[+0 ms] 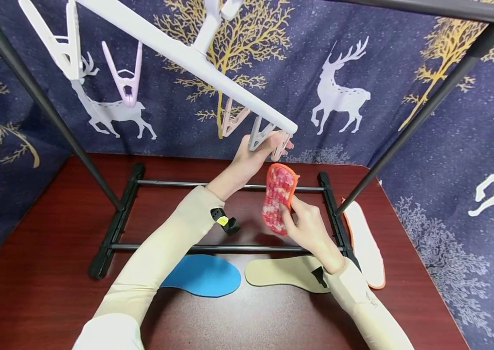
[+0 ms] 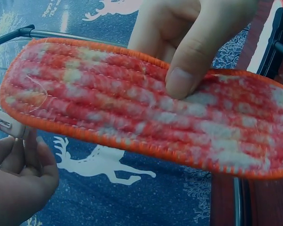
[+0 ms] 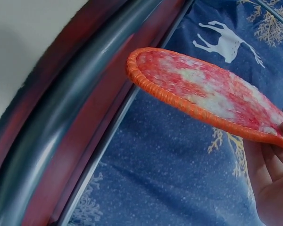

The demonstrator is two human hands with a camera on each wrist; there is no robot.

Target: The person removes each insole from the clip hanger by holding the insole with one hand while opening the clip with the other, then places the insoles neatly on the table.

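My right hand (image 1: 310, 231) pinches a red-and-white fuzzy insole (image 1: 278, 199) with orange stitched edging, thumb on its near face. The insole is held up below the end of a white hanger bar (image 1: 212, 73). At that end my left hand (image 1: 247, 163) pinches a pale pink clothespin (image 1: 280, 147). In the left wrist view, the left fingers curl around the clothespin (image 2: 13, 126), just beyond the insole's far end, whose quilted face (image 2: 132, 103) fills the middle. The right wrist view shows the same insole (image 3: 203, 89) nearly edge-on. Whether it touches the clothespin is unclear.
On the red-brown table lie a blue insole (image 1: 205, 274), a beige insole (image 1: 279, 272) and a white orange-edged insole (image 1: 365, 243). A black rack's uprights (image 1: 417, 126) and base rails stand around the hands. More clothespins, including a purple one (image 1: 128, 87), hang from above.
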